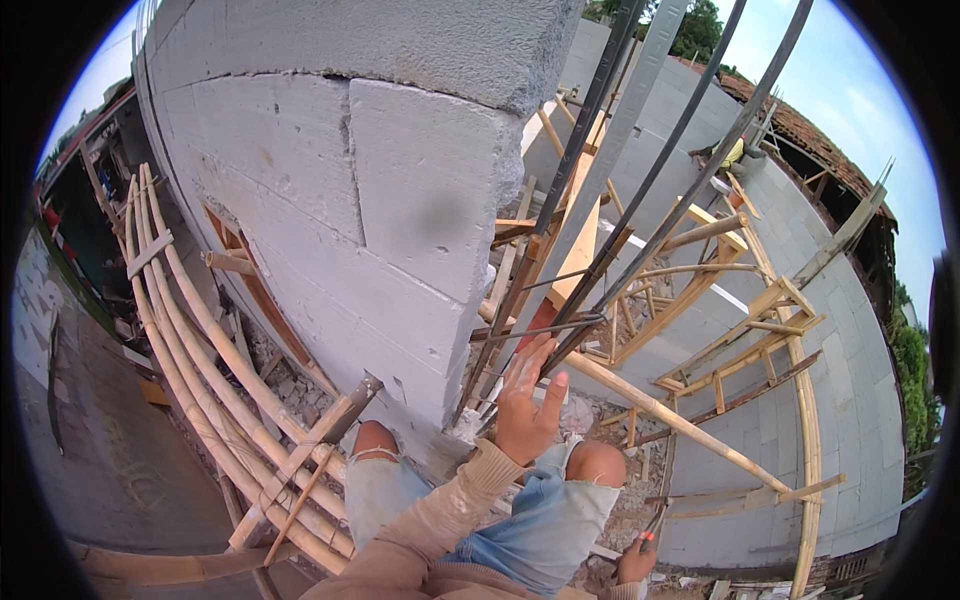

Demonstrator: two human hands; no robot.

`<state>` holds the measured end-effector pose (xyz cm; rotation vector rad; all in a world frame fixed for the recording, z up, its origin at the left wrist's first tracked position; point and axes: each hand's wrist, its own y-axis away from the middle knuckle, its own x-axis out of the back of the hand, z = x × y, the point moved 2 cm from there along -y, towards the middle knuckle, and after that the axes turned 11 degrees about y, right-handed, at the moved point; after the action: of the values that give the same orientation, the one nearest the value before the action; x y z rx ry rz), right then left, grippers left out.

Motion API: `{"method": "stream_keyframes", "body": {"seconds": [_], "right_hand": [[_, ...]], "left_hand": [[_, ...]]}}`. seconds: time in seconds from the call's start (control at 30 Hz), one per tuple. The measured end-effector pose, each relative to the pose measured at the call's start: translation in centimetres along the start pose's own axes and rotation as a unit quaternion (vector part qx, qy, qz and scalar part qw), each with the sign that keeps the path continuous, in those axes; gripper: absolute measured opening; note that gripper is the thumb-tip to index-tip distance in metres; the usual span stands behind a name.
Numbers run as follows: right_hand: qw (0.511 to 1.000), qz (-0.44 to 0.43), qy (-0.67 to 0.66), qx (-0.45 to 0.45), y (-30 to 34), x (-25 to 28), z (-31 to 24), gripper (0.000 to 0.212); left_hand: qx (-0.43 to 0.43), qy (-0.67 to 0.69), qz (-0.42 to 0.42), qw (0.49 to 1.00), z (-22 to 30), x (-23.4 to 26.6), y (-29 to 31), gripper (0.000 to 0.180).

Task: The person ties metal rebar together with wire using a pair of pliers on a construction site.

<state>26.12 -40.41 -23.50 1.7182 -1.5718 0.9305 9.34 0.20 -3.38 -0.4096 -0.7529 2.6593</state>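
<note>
My left hand (527,412) is raised in front of the upright steel bars, fingers stretched out and thumb apart, next to a thin bent steel tie (535,330). Whether the fingertips touch the steel I cannot tell. Low on the right, my right hand (636,562) is closed around pincers (654,525) with orange-red grips and dark metal jaws pointing up. Beside the left hand rises the rough end of a grey block wall (415,190). Several dark reinforcing bars (690,160) and a flat grey metal strip (605,150) stand along it.
Bamboo poles (215,370) lashed as scaffolding run along the left. More timber and bamboo framing (740,340) stands at right, before another block wall (850,420). A person (738,155) sits far off by that wall. Rubble (290,385) lies below; my bent knees are close.
</note>
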Motion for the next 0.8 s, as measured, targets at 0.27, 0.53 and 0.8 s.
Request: {"method": "stream_keyframes", "body": {"seconds": [0.27, 0.53, 0.8], "right_hand": [[0.950, -0.111, 0.293, -0.013, 12.8, -3.8, 9.0, 0.049], [0.936, -0.133, 0.324, -0.024, 13.5, -4.9, 9.5, 0.054], [0.925, -0.143, 0.350, -0.039, 14.9, -4.3, 10.4, 0.059]], "left_hand": [[0.010, -0.016, 0.125, 0.992, 1.1, 4.5, 2.9, 0.060], [0.034, 0.061, 0.051, 0.996, 0.7, 5.2, -1.5, 0.070], [0.046, 0.105, 0.045, 0.992, 0.0, 6.2, -2.4, 0.059]]}}
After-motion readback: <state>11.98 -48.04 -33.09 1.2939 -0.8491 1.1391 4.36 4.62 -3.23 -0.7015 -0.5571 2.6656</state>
